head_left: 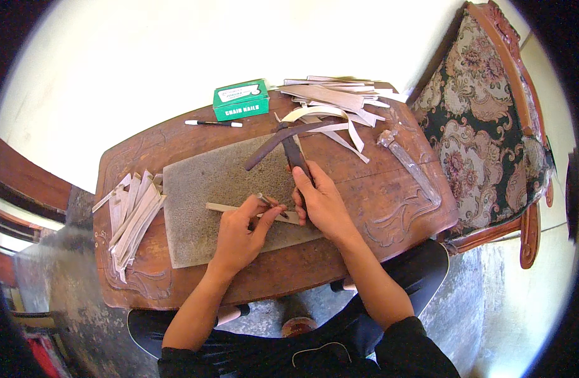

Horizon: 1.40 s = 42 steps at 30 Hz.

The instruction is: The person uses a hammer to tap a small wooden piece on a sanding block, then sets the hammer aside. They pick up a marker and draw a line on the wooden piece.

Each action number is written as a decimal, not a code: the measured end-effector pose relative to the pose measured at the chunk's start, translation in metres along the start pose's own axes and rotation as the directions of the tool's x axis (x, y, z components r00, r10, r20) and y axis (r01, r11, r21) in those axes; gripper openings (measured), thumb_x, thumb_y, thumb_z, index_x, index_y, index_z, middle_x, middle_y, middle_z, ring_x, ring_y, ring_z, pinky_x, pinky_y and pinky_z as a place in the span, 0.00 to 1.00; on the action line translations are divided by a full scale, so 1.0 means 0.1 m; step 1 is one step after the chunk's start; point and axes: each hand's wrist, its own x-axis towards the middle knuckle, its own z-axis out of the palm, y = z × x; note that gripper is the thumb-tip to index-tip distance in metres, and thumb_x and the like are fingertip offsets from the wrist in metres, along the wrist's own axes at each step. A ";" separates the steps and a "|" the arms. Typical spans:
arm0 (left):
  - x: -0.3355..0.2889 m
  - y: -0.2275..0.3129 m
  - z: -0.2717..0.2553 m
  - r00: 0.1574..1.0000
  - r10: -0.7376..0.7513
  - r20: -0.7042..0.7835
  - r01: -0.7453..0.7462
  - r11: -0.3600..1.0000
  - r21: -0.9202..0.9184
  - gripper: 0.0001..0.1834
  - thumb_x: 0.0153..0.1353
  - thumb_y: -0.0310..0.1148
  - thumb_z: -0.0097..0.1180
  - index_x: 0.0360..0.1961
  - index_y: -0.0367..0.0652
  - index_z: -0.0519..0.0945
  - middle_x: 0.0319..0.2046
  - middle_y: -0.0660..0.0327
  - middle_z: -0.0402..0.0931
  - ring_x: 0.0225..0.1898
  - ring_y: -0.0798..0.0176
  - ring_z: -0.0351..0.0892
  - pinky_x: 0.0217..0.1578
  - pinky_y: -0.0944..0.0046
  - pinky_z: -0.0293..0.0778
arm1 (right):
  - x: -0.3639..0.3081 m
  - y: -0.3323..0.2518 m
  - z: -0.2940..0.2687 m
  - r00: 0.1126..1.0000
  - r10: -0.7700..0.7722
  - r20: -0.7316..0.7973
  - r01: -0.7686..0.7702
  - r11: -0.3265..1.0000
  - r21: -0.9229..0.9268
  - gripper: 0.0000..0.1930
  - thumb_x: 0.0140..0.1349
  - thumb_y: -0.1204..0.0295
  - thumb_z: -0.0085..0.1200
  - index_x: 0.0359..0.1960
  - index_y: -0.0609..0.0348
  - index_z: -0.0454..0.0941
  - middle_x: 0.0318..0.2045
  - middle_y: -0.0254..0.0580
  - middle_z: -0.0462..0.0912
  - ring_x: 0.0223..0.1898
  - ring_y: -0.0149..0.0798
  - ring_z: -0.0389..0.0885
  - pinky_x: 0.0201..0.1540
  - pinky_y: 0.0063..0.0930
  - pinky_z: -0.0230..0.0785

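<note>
A carved wooden table [129, 160] fills this corner, a flower-patterned chair [472, 82] at the grey mat's right. The mat [201, 179] itself lies flat on the tabletop. Past its far right corner spreads a pile of pale strips [330, 97]; along its left edge rests a smaller bundle [135, 217]. Above the mat the person's right hand [324, 200] is wrapped around the handle of a hammer [294, 154]. A green box [242, 101] and a marker [214, 123] sit behind the mat. On it one pale strip [217, 206] lies partly under the left hand [239, 233], whose fingers pinch a slim metal rod [263, 199]; whether its tip touches the strip I can't tell.
</note>
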 end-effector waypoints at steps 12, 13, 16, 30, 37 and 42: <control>0.02 0.04 0.02 0.993 0.109 -0.044 -0.102 0.986 0.133 0.11 0.64 0.34 0.66 0.35 0.38 0.80 0.30 0.54 0.86 0.23 0.56 0.84 0.26 0.60 0.75 | -0.01 -0.01 0.00 1.000 0.000 0.026 0.000 1.000 -0.003 0.17 0.78 0.55 0.46 0.53 0.55 0.73 0.22 0.29 0.70 0.17 0.24 0.67 0.19 0.23 0.64; 0.02 0.05 0.02 0.993 0.109 -0.033 -0.103 0.984 0.145 0.11 0.64 0.34 0.67 0.35 0.38 0.80 0.29 0.54 0.86 0.23 0.56 0.84 0.26 0.60 0.75 | -0.01 0.00 0.00 1.000 0.003 0.024 -0.003 1.000 0.002 0.17 0.78 0.55 0.46 0.53 0.55 0.73 0.22 0.29 0.70 0.17 0.24 0.67 0.19 0.23 0.64; 0.02 0.07 0.01 0.993 0.118 -0.012 -0.114 0.978 0.172 0.11 0.63 0.35 0.67 0.35 0.39 0.80 0.28 0.54 0.85 0.23 0.56 0.84 0.25 0.60 0.75 | -0.01 0.00 0.00 1.000 0.013 0.019 -0.013 1.000 0.003 0.17 0.78 0.55 0.47 0.55 0.55 0.73 0.22 0.29 0.70 0.17 0.24 0.67 0.19 0.23 0.64; 0.04 0.05 0.11 0.987 0.132 -0.089 -0.119 0.983 0.141 0.09 0.63 0.34 0.68 0.34 0.39 0.83 0.26 0.54 0.84 0.22 0.59 0.83 0.26 0.61 0.75 | -0.01 -0.03 -0.06 1.000 0.020 0.005 -0.020 1.000 0.002 0.15 0.77 0.57 0.48 0.49 0.56 0.73 0.20 0.31 0.70 0.16 0.26 0.68 0.18 0.26 0.63; 0.02 0.01 0.11 0.975 0.205 -0.081 -0.192 0.971 0.145 0.09 0.63 0.33 0.67 0.38 0.39 0.83 0.29 0.53 0.85 0.24 0.54 0.85 0.26 0.59 0.77 | -0.26 -0.43 -0.32 0.971 -0.234 -0.041 0.207 0.917 -0.341 0.17 0.76 0.61 0.51 0.55 0.60 0.75 0.25 0.38 0.78 0.22 0.37 0.77 0.28 0.32 0.71; 0.00 -0.01 0.12 0.962 0.251 -0.106 -0.239 0.964 0.116 0.09 0.62 0.29 0.67 0.40 0.36 0.84 0.32 0.52 0.86 0.26 0.54 0.86 0.28 0.61 0.79 | -0.72 -0.96 -0.30 0.903 -0.426 0.057 0.336 0.616 -0.712 0.16 0.72 0.66 0.57 0.55 0.63 0.76 0.32 0.54 0.84 0.32 0.53 0.85 0.37 0.39 0.74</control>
